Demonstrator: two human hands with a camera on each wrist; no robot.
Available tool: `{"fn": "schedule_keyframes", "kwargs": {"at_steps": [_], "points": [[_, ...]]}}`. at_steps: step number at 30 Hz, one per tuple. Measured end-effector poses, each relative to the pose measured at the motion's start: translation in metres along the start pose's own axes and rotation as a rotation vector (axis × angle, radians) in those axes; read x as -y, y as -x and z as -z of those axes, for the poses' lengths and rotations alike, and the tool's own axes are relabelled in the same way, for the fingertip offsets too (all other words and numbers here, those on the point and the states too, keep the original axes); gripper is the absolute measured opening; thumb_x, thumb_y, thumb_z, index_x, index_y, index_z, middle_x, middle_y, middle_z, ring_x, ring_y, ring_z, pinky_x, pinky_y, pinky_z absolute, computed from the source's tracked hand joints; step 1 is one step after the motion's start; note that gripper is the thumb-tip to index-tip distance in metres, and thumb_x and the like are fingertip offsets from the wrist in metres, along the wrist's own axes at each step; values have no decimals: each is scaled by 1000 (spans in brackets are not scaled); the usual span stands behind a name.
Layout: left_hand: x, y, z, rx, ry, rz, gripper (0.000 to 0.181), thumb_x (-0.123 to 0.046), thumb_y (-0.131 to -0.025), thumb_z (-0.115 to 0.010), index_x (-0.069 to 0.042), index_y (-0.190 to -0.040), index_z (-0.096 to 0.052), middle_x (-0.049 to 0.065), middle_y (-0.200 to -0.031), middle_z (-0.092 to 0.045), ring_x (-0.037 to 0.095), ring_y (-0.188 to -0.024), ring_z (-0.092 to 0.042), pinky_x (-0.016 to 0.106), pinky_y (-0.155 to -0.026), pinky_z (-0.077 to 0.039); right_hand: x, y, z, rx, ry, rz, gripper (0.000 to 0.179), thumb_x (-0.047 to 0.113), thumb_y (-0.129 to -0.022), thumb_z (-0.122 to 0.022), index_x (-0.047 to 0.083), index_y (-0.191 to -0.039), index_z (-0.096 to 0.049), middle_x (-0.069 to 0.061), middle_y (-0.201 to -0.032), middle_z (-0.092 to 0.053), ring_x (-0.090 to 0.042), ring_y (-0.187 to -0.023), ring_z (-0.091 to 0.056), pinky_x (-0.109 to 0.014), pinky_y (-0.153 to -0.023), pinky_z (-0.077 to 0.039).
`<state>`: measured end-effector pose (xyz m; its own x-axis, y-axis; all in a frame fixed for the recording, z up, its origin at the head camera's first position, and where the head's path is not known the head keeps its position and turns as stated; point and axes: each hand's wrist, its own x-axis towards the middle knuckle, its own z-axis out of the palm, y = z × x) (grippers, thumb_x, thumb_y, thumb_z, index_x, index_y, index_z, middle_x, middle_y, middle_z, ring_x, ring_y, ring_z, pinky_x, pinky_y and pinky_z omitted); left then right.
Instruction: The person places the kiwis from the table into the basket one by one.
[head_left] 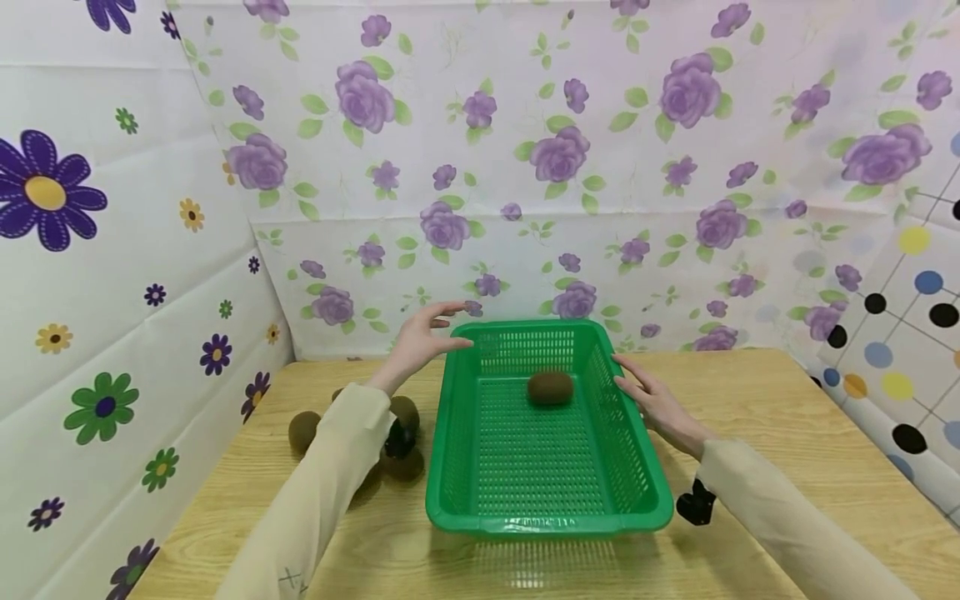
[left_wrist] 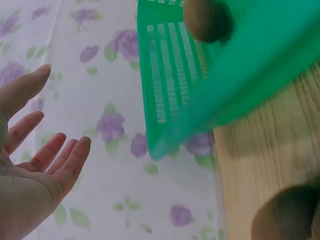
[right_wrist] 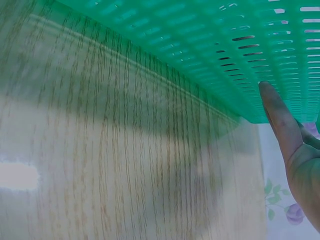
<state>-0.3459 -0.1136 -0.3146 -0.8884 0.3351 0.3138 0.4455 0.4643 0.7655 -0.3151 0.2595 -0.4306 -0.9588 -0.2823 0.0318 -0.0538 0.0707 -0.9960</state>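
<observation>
A green plastic basket [head_left: 551, 525] with slotted walls is between my two hands in the head view. One brown kiwi [head_left: 550, 388] lies inside it, toward the far end. My left hand [head_left: 422, 340] is at the basket's far left corner, thumb and fingers spread apart with nothing between them. In the left wrist view this hand [left_wrist: 42, 170] is apart from the basket wall. At the right side, my right hand [head_left: 663, 410] lies along the basket's outer wall, fingertips at the rim. The right wrist view shows the thumb [right_wrist: 275, 107] extended against the slotted wall.
Several more kiwis [head_left: 303, 432] lie on the wooden table [head_left: 247, 508] left of the basket, partly hidden by my left sleeve [head_left: 330, 467]. A flower-printed cloth [head_left: 517, 250] hangs behind the table, with patterned sheets at both sides.
</observation>
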Motion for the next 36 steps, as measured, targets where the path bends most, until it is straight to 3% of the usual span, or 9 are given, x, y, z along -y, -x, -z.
{"fn": "schedule_keyframes", "kwargs": {"at_steps": [5, 17, 23, 36], "points": [[13, 15, 20, -20, 33, 25, 56, -19, -79, -72, -11, -130, -49, 12, -129, -43, 32, -112, -43, 46, -85, -41, 0, 0, -1, -12, -12, 3, 62, 31, -96, -44, 17, -147, -11, -31, -116, -47, -30, -82, -61, -45, -66, -50], [39, 46, 69, -78, 83, 101, 59, -18, -82, -69, -4, -133, -43, 20, -130, -39, 39, -117, -37, 51, -88, -36, -1, 2, 1, 7, -9, 1, 60, 31, -97, -43, 22, -147, -12, -32, -126, -37, -38, -92, -56, -47, -69, -49], [60, 65, 91, -117, 51, 157, 62, -23, -81, -70, -3, -134, -42, 21, -130, -40, 39, -116, -38, 50, -89, -36, -1, 1, 1, 26, 0, -2, 59, 32, -97, -42, 24, -147, -11, -26, -135, -28, -36, -102, -52, -48, -72, -48], [101, 108, 119, -139, -36, 269, 68, -29, -83, -68, -1, -136, -37, 26, -131, -37, 44, -115, -37, 54, -89, -34, -2, 0, -1, 23, 5, -3, 59, 33, -97, -43, 25, -147, -12, -28, -129, -35, -34, -97, -54, -48, -72, -48]]}}
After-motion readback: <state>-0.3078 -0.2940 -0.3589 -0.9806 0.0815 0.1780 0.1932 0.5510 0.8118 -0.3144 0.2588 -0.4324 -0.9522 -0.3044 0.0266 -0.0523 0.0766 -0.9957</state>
